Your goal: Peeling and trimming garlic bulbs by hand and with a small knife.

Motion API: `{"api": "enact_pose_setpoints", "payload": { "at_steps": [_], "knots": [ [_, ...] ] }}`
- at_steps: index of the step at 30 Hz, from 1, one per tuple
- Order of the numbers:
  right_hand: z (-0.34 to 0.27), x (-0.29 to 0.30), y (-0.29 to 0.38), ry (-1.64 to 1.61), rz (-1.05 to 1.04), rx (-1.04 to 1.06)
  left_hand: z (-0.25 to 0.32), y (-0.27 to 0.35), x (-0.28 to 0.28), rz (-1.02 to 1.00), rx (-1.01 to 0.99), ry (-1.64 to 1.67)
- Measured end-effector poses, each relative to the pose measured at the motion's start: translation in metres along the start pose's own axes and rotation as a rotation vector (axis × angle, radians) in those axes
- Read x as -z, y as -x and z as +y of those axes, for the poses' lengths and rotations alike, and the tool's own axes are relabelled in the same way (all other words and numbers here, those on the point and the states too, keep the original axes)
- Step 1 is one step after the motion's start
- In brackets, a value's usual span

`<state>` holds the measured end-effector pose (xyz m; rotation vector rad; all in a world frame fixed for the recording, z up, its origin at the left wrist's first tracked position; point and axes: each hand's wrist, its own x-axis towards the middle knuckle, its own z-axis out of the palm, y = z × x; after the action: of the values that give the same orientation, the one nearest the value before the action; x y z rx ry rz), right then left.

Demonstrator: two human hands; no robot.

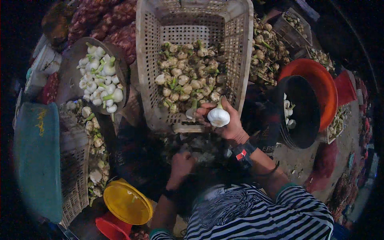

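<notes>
A clean white garlic bulb [218,117] with a short green stem rests in my right hand [235,127], which is at the near right corner of a plastic crate [246,60]. Inside the crate lie many dirt-stained garlic bulbs [187,88]. A paler, blurred bulb [190,113] is just left of my right fingertips. Lower down, over my dark lap, my left hand [182,163] has its fingers curled. Blur and shadow hide whether it has anything in it.
Peeled white garlic [109,90] fills a round basin [69,78] at left. A black tub [303,114] overlaps an orange basin [325,87] at right. Loose unpeeled garlic [264,54] lies beside the crate. A yellow lid-like dish [127,207] and a teal tub [37,162] stand lower left.
</notes>
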<state>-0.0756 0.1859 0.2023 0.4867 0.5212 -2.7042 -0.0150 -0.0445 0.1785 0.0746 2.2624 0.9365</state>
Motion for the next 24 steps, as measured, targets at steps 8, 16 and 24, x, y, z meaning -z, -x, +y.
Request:
{"api": "enact_pose_setpoints", "payload": {
  "at_steps": [8,16,24],
  "knots": [
    [0.021,0.018,-0.067,1.470,0.567,0.083,0.047,-0.031,0.012,0.068,-0.106,0.641],
    [-0.018,-0.001,-0.126,2.096,0.218,0.344,-0.006,-0.048,0.004,0.183,-0.104,0.848],
    [-0.077,0.063,-0.244,3.163,0.070,-0.218,0.029,-0.061,0.020,-0.025,0.095,0.955]
  ]
}}
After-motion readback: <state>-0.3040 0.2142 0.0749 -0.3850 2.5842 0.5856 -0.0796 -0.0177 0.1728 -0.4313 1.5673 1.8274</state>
